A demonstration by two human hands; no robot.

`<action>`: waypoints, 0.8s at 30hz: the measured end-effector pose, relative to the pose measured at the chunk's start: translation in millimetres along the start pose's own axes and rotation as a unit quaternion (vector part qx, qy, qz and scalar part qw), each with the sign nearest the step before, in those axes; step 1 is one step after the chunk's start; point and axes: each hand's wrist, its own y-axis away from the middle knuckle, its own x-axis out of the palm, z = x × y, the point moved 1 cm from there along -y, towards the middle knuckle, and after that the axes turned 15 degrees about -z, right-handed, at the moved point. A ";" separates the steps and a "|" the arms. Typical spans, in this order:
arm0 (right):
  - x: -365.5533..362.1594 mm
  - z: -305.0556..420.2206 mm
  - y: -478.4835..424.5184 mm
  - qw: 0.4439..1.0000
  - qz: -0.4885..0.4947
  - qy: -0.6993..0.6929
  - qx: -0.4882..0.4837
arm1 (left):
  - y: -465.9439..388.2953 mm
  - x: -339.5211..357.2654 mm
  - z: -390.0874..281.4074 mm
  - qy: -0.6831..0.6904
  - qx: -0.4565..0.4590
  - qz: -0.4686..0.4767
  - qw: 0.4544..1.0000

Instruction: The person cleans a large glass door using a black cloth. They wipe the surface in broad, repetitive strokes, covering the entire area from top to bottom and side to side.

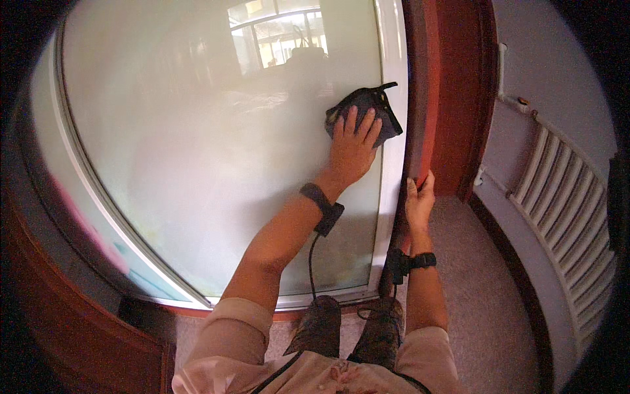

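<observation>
My left hand point(353, 147) lies with spread fingers on a dark folded cloth point(366, 106), pressing it against a frosted glass panel point(197, 147) near its right edge. The cloth overlaps the panel's white frame point(392, 64). Lower on the right, my right hand point(421, 199) grips the edge of a red-brown wooden board point(429, 98), which stands beside the white frame. Black straps with small boxes sit on both wrists, and a cable hangs from the left one. Part of the cloth is hidden under my left palm.
A white radiator point(561, 197) with pipes is fixed to the wall at the right, above a dark skirting board. Reddish-brown wood point(98, 325) stands at the lower left. My shoes are close to the panel's bottom rail. A bright window reflects in the glass.
</observation>
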 end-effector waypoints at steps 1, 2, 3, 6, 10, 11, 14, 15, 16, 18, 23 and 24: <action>1.5 -3.4 0.0 1.000 -0.005 0.018 -0.007 | 2.2 2.7 -1.0 -0.001 0.005 -0.001 1.000; 2.1 -4.9 -0.3 0.999 -0.010 0.035 -0.013 | 5.0 5.3 -0.5 -0.003 0.010 -0.001 1.000; 5.2 -7.1 0.3 1.000 -0.007 0.024 -0.009 | 10.0 8.8 3.0 -0.011 0.016 0.005 1.000; 9.4 -0.1 1.0 1.000 0.008 0.007 0.004 | 18.9 1.4 39.7 0.006 0.118 0.052 0.992; -0.3 -8.6 -9.3 1.000 0.006 0.029 0.010 | 11.6 -49.2 86.7 -0.055 0.057 0.022 0.997; -1.1 -11.9 -10.6 1.000 0.002 0.028 0.004 | 13.6 -65.4 107.3 -0.079 0.034 0.004 0.996; -0.2 -16.7 -13.0 0.999 -0.026 0.040 -0.016 | 36.8 -111.6 188.2 -0.193 -0.014 -0.071 0.979; 0.0 -22.4 -12.4 0.999 -0.025 0.028 -0.026 | 47.4 -131.2 209.8 -0.232 -0.055 -0.066 0.969; 1.1 -25.6 -13.2 0.999 -0.027 0.012 -0.035 | 58.8 -151.4 233.8 -0.260 -0.105 -0.085 0.956; 6.3 -15.1 -2.7 1.000 -0.018 0.007 -0.011 | 90.0 -199.5 291.3 -0.350 -0.146 -0.117 0.918; 1.8 -11.7 -4.7 0.999 -0.026 0.007 -0.035 | 106.0 -232.1 370.2 -0.437 -0.318 -0.237 0.807; -0.9 -12.4 -6.6 0.999 -0.031 0.016 -0.035 | 95.0 -224.7 365.8 -0.434 -0.347 -0.243 0.795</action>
